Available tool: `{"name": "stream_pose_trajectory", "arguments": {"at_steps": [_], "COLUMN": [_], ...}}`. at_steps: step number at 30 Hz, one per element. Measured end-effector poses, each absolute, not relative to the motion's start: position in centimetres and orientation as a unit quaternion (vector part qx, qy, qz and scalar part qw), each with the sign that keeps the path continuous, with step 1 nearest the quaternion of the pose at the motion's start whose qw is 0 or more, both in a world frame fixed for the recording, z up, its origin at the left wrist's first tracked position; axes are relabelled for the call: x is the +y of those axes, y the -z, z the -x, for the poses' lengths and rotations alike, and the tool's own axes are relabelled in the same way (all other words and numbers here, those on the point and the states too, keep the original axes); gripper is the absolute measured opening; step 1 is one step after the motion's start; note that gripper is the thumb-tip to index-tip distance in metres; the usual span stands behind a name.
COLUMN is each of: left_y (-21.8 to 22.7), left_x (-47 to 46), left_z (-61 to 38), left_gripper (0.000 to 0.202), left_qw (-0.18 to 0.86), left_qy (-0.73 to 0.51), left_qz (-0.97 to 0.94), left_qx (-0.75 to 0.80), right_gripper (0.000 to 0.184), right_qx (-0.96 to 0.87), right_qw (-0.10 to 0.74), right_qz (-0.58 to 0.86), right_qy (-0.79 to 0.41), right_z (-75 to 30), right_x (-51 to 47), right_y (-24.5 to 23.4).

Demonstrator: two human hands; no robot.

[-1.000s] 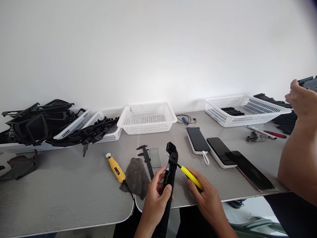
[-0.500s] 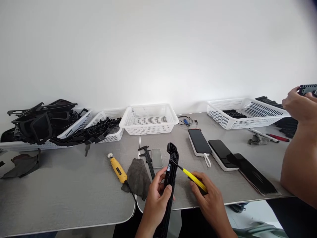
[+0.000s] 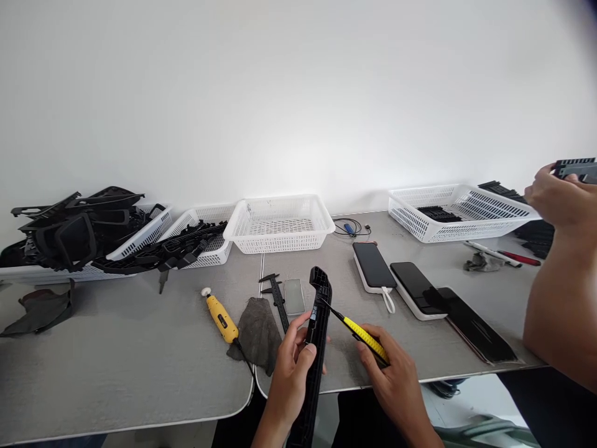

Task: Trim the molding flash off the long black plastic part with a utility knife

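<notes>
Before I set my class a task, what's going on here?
The left fingers hold a long black part; the right fingers hold a yellow-handled tool, its thin tip near the part's upper end. A co-worker's hand, far right, holds another part. A corded yellow tool lies by a grey cloth.

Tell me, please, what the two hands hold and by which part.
Left hand: long black part, gripped below its bent upper end. Right hand: yellow-handled tool, held by the handle's rear.

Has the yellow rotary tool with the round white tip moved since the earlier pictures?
No; the yellow rotary tool lies where it did, left of the pale seam between the grey tabletops.
</notes>
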State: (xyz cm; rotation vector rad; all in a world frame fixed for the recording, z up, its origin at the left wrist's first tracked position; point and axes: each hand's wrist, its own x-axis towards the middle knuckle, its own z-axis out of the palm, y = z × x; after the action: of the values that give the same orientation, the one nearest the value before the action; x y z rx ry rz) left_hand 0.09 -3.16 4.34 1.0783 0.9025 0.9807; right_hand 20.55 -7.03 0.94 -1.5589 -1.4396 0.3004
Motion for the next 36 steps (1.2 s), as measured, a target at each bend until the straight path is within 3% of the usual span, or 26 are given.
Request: {"name": "stream_pose_trajectory", "arguments": {"at_steps": [19, 36], "left_y": [-4.5, -4.4], "left_x": [-3.0, -3.0], "left_z": [-0.5, -1.0], "left_gripper": [0.069, 0.067], "left_qw": [0.651, 0.614], "left_qy": [-0.413, -0.466], "left_qz": [-0.478, -0.453], "left_qx": [0.422, 0.448], "right_gripper": [0.03, 0.016], "right_qx": [-0.56, -0.63], "right_qw": [0.471, 0.471], "right_qz": [0.665, 0.602], "right_qy": [-0.147, -0.135], "right_z": [-20.2, -20.4], "right_x": [-6.6, -7.5], "right_y": [-0.8, -2.1]}}
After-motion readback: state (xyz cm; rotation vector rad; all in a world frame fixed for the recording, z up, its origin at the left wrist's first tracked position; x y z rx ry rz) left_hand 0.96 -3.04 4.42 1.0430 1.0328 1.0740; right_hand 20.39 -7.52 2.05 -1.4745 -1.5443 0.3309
